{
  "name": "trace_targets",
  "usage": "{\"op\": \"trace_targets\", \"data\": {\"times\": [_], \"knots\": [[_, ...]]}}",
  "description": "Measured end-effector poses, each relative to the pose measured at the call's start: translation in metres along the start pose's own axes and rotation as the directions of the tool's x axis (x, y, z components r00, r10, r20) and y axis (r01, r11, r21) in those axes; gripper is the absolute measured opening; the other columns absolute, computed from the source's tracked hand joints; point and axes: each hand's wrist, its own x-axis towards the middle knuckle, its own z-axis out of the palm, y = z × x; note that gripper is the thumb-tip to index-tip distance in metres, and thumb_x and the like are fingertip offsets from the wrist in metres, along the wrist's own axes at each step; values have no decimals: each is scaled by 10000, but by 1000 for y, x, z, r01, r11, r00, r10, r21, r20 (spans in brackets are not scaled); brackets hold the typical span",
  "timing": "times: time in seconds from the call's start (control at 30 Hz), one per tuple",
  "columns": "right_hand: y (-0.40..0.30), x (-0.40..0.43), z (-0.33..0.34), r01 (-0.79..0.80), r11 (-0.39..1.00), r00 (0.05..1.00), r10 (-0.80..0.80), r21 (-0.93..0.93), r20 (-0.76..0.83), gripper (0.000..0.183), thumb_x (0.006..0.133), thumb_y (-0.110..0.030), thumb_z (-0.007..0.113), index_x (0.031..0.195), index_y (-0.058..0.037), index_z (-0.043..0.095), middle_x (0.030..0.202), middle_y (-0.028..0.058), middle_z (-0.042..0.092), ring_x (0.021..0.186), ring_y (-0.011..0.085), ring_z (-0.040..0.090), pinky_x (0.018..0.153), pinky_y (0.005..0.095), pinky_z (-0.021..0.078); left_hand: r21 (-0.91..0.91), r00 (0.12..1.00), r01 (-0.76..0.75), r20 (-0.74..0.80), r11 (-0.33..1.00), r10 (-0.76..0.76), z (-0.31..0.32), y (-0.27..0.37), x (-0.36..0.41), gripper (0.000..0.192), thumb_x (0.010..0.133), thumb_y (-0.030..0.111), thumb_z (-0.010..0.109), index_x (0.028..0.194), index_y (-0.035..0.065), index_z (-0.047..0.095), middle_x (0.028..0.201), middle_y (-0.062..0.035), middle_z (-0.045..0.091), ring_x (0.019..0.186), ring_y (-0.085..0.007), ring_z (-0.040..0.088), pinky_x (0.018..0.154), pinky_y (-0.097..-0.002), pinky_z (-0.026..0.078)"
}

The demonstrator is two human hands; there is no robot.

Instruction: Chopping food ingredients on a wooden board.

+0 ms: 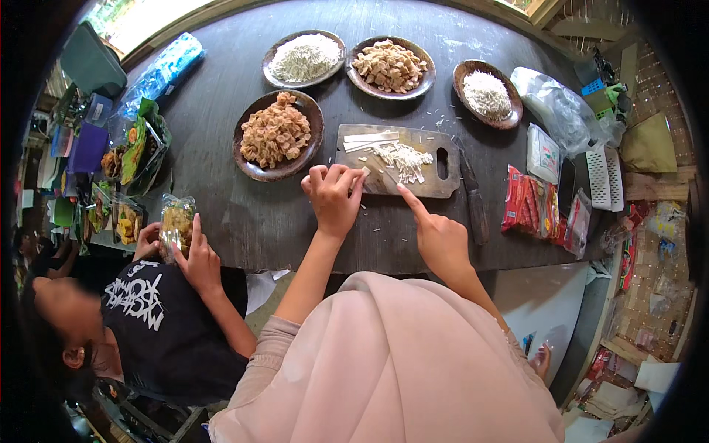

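Observation:
On the wooden cutting board [435,190], my left hand [334,196] pinches a small pale piece of food [365,171] at the board's near left. My right hand [442,235] grips a small knife [390,177], its index finger stretched along the blade; the handle is hidden in the palm. The blade tip points toward the pinched piece. Pale flat strips [371,139] lie along the far side of the board, beside a heap of thin chopped slivers [409,160]. A few slivers are scattered on the table around it.
Brown plates hold pale slivers [304,58], thin chips [390,66], browner chips [276,130] and white slivers [487,95]. Another knife [475,210] lies right of the board. Red packets [529,205] and a grater [605,177] sit further right. At left, a person [166,326] holds a food bag [177,221].

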Motion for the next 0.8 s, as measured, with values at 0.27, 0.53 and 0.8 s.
{"op": "trace_targets", "data": {"times": [0.27, 0.53, 0.8], "knots": [[-2, 0, -4, 28, 999, 999, -28, 18, 32, 751, 931, -102, 589, 1579, -386, 338, 618, 108, 640, 549, 290, 663, 516, 428, 521, -20, 1000, -19, -14, 1000, 19, 2, -2, 2, 114, 792, 215, 817, 893, 235, 767, 911, 81, 642, 968, -198, 500, 873, -390, 331], [11, 13, -15, 33, 999, 999, -33, 43, 9, 658, 994, -169, 552, 1588, -341, 325, 663, 136, 674, 588, 338, 676, 565, 460, 526, -40, 1000, -13, 1, 999, 13, 0, -4, -1, 112, 815, 208, 802, 922, 232, 779, 923, 61, 645, 961, -197, 509, 861, -387, 328], [5, 11, -12, -46, 996, 999, 46, 71, 7, 464, 1027, -264, 534, 1461, -133, 436, 673, 175, 679, 611, 379, 676, 588, 498, 522, -78, 999, -40, 13, 996, 41, -2, -5, 1, 100, 814, 214, 805, 909, 216, 773, 930, 47, 641, 964, -205, 512, 863, -396, 332]]}}
